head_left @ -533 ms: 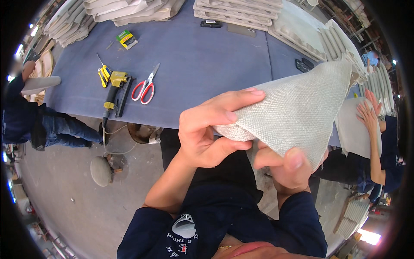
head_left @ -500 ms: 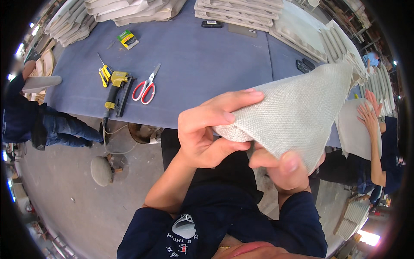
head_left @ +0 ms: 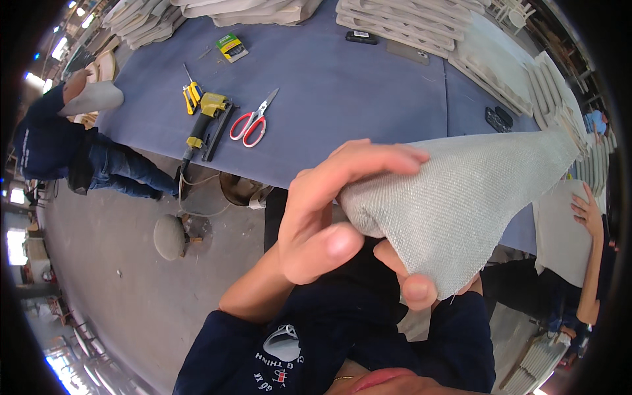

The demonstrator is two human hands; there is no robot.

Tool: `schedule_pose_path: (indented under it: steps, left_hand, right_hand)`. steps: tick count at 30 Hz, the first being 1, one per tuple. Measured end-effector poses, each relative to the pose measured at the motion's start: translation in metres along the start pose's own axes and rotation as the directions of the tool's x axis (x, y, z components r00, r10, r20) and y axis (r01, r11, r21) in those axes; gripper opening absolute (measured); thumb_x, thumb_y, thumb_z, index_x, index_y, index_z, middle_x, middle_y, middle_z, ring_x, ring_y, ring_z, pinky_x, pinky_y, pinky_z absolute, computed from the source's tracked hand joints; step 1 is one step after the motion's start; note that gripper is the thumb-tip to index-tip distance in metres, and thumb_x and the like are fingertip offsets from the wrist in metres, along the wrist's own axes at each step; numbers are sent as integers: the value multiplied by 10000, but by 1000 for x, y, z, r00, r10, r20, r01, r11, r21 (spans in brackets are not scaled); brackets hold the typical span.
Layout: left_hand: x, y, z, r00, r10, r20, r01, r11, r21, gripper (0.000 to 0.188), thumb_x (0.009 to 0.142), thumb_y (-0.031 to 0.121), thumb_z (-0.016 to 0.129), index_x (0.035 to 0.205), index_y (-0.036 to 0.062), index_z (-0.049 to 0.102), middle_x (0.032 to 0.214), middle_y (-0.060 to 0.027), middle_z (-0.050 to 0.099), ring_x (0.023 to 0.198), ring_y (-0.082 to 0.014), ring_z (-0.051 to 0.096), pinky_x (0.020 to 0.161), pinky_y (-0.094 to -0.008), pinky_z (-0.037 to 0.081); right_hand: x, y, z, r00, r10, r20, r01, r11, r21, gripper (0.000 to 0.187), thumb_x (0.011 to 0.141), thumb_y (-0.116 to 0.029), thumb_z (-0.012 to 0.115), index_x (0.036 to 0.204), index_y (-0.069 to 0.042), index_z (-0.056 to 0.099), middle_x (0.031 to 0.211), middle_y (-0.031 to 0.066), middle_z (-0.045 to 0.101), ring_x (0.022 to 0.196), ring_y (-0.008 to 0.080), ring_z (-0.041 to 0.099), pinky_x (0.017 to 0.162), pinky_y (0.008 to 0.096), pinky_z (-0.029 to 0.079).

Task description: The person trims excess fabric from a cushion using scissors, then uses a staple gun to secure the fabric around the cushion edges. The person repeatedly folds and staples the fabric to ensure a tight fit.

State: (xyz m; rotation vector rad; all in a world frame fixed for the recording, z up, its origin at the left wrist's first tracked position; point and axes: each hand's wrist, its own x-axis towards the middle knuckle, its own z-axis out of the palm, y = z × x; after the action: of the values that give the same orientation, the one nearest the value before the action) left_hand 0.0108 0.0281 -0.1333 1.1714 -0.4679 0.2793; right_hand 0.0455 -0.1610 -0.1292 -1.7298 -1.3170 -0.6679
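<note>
A piece of light grey woven fabric [head_left: 474,184] hangs in front of me over the table's near edge, seemingly wrapped round a pad, its near corner folded under. My left hand [head_left: 309,210] curls round the left end of this covered pad, fingers laid over the top and thumb below by the fold. At the lower corner my right hand [head_left: 416,286] pinches the fabric's loose edge, thumb in front; its other fingers are mostly hidden behind the cloth.
On the blue-grey table [head_left: 316,118] lie red-handled scissors [head_left: 250,125], a yellow staple gun [head_left: 209,115] with a hose, yellow cutters [head_left: 192,95] and a green-yellow box [head_left: 232,47]. Pale panel stacks [head_left: 401,26] line the back. Co-workers stand left [head_left: 56,145] and right [head_left: 586,224].
My left thumb has come away from the fabric's folded edge and opened outward. My right hand has shifted down and left along the cloth. The whole view has turned slightly.
</note>
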Motion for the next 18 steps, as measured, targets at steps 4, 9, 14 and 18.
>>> schedule_pose_path:
  steps: [4, 9, 14, 18]
  left_hand:
    - [18, 21, 13, 977, -193, -94, 206, 966, 154, 837, 880, 548, 732, 1397, -97, 601, 1315, -217, 695, 1218, -284, 677, 1047, -393, 515]
    - [32, 16, 14, 969, -198, -150, 219, 965, 145, 809, 912, 543, 707, 1365, -122, 630, 1260, -219, 725, 1152, -275, 713, 998, -382, 547]
    - [32, 8, 5, 988, -88, -123, 112, 972, 206, 673, 973, 433, 673, 1350, -124, 655, 1257, -234, 738, 1122, -270, 731, 970, -377, 569]
    - [31, 0, -3, 994, 18, -107, 13, 959, 282, 678, 980, 427, 685, 1351, -140, 646, 1286, -246, 730, 1128, -269, 729, 973, -377, 573]
  right_hand:
    - [1, 33, 9, 941, -339, -26, 311, 889, -335, 412, 848, -220, 744, 1209, -37, 673, 1102, 50, 717, 1016, 238, 693, 872, 359, 574]
    - [4, 63, 18, 835, -551, -14, 449, 695, -562, 367, 857, -210, 740, 1183, -52, 681, 1108, 45, 712, 1031, 248, 691, 874, 361, 577]
    - [0, 69, 20, 780, -626, -1, 485, 607, -629, 322, 866, -200, 735, 1156, -67, 690, 1114, 40, 708, 1046, 257, 689, 876, 363, 580]
    - [6, 53, 24, 831, -556, -33, 443, 696, -565, 287, 873, -191, 732, 1135, -79, 697, 1120, 36, 704, 1059, 265, 687, 878, 365, 582]
